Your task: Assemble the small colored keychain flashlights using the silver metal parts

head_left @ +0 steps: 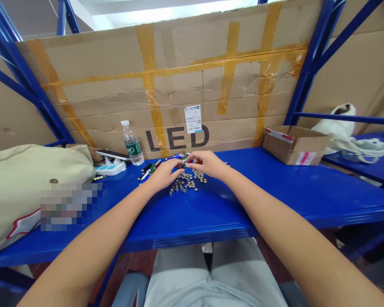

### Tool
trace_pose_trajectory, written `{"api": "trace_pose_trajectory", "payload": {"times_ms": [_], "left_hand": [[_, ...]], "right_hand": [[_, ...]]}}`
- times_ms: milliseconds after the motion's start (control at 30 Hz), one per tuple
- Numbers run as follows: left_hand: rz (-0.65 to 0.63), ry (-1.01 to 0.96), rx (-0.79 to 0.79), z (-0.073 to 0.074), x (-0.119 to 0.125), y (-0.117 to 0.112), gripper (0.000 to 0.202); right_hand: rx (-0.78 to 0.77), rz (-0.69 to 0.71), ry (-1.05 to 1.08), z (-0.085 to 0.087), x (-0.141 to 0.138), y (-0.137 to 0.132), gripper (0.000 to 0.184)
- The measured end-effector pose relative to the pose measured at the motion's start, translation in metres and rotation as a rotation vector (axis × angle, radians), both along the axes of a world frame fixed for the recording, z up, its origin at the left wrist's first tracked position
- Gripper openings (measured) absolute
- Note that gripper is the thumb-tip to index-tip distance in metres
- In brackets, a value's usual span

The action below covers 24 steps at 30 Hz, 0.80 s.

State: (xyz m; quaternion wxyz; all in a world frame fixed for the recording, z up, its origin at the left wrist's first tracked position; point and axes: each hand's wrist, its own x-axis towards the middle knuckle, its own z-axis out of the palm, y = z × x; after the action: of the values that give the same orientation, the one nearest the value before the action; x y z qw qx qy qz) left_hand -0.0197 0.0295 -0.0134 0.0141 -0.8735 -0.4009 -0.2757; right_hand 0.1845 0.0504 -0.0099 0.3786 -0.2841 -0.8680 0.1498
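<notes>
My left hand and my right hand meet fingertip to fingertip above the blue tabletop, both closed in a pinch. A little green shows at their fingertips, too small to name. Just below them lies a pile of small round metal discs, like coins or buttons. Small shiny metal pieces are heaped at its front left. Several pens in black, blue, green and red lie to the left of my left hand. More colored pens lie behind my hands, partly covered by them.
A water bottle stands at the back left beside a white power strip. A cream bag lies far left. An open cardboard box sits back right. A taped cardboard panel backs the blue table.
</notes>
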Motion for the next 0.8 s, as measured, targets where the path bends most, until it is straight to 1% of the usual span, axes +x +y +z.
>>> {"api": "trace_pose_trajectory", "payload": {"times_ms": [100, 267, 467, 533, 600, 667, 733, 800], "left_hand": [[0.024, -0.033, 0.057, 0.0, -0.001, 0.001, 0.012], [0.013, -0.016, 0.152, -0.001, -0.006, 0.005, 0.016], [0.023, 0.053, 0.15, -0.003, -0.009, 0.007, 0.016], [0.03, 0.07, 0.141, -0.005, -0.009, 0.01, 0.017], [0.052, 0.071, 0.133, -0.007, -0.011, 0.013, 0.019], [0.091, 0.081, 0.122, -0.008, -0.013, 0.016, 0.019], [0.123, 0.119, 0.099, -0.009, -0.016, 0.019, 0.019], [0.142, 0.168, 0.071, -0.009, -0.018, 0.021, 0.019]], "right_hand": [[0.084, -0.042, -0.011, 0.002, 0.0, -0.002, 0.023], [0.189, -0.112, -0.092, 0.006, 0.002, -0.009, 0.02], [0.276, -0.155, -0.35, 0.009, -0.004, -0.016, 0.021], [0.284, -0.174, -0.398, 0.009, -0.006, -0.017, 0.022], [0.251, -0.206, -0.384, 0.009, -0.006, -0.017, 0.027], [0.19, -0.262, -0.311, 0.009, -0.003, -0.014, 0.03], [0.106, -0.308, -0.262, 0.008, 0.003, -0.009, 0.028], [-0.013, -0.293, -0.345, 0.007, 0.011, -0.002, 0.021]]}}
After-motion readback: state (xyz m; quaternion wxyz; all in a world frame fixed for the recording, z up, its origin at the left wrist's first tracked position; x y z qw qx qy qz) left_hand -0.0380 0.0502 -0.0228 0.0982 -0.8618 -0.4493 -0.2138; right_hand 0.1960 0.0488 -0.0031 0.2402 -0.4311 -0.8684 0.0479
